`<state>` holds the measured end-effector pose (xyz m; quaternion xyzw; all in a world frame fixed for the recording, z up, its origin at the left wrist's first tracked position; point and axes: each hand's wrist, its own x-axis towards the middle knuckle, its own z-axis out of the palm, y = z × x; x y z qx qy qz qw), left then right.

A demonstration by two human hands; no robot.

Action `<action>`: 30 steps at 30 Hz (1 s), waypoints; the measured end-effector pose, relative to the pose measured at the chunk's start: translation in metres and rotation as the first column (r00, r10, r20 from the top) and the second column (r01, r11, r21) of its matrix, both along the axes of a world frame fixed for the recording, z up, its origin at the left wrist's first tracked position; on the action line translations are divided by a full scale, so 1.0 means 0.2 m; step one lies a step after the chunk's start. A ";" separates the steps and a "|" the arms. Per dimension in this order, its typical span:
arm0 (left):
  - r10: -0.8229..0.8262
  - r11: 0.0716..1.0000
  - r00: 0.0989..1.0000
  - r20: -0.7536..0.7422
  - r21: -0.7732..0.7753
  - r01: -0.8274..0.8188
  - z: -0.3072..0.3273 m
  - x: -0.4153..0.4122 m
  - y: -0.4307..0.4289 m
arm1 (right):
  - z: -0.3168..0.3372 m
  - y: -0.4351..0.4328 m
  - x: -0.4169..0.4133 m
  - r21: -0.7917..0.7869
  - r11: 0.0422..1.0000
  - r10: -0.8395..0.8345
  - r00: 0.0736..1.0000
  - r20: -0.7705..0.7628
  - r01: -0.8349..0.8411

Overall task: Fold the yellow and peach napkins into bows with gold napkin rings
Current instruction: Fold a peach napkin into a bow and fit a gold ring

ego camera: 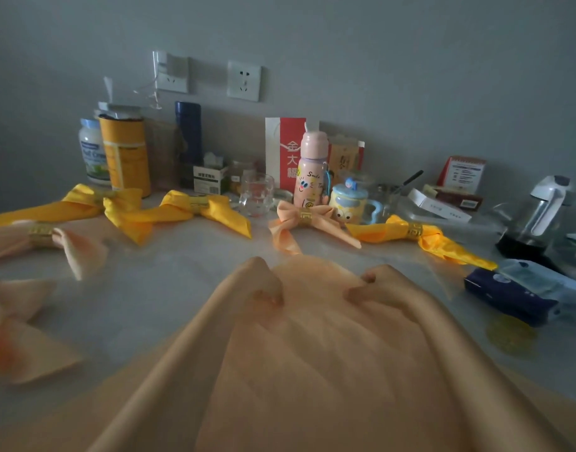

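A large peach napkin (316, 353) stretches from the table's middle toward me, blurred by motion. My left hand (262, 283) and my right hand (383, 285) each pinch its far edge, fingers curled into the cloth, about a hand's width apart. Finished bows with gold rings lie further back: two yellow bows (84, 202) (198, 208), a peach bow (308, 220) and a third yellow bow (417, 234). At the left edge lie a ringed peach bow (44, 238) and another peach bow (16, 331), whose ring I cannot make out.
Along the wall stand jars, a yellow canister (125, 154), a glass mug (255, 194), a pink bottle (309, 171), a cartoon cup (348, 203) and boxes. A dark tissue pack (515, 295) and a clear water bottle (537, 216) sit at the right.
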<state>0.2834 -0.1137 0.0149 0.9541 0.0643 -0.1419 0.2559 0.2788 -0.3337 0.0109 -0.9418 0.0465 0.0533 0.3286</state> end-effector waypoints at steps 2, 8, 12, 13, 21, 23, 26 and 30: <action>0.041 0.995 0.997 0.062 -0.088 -0.035 -0.03 0.04 0.01 | 0.01 -0.02 0.02 0.045 0.999 0.010 1.000 0.024 -0.012; 0.074 0.982 0.990 0.119 -0.182 -0.052 -0.03 0.06 0.05 | 0.02 -0.03 0.01 0.099 0.995 -0.008 0.999 0.041 0.004; 0.062 0.979 0.995 0.079 -0.200 -0.046 -0.02 0.06 0.05 | 0.04 -0.02 0.01 -0.063 0.998 0.009 0.999 0.045 -0.006; 0.045 0.981 0.996 0.083 -0.193 -0.028 -0.01 0.06 0.05 | 0.05 -0.01 0.01 -0.103 0.995 0.022 0.999 0.044 -0.017; 0.070 0.934 0.996 -0.062 -0.345 -0.087 0.05 0.04 0.07 | 0.09 -0.02 -0.01 -0.059 0.993 0.097 0.993 -0.071 -0.101; 0.104 0.944 0.995 -0.012 -0.314 -0.102 0.04 0.04 0.05 | 0.06 -0.01 0.02 -0.061 0.995 0.076 0.997 -0.020 -0.077; 0.087 0.965 0.986 0.145 -0.257 -0.047 -0.02 0.05 0.03 | 0.00 -0.01 0.05 -0.137 0.988 0.076 0.994 0.084 -0.064; 0.057 0.960 0.962 0.268 -0.278 0.020 -0.07 0.02 0.03 | -0.07 -0.03 0.05 -0.091 0.993 0.091 0.978 0.190 -0.075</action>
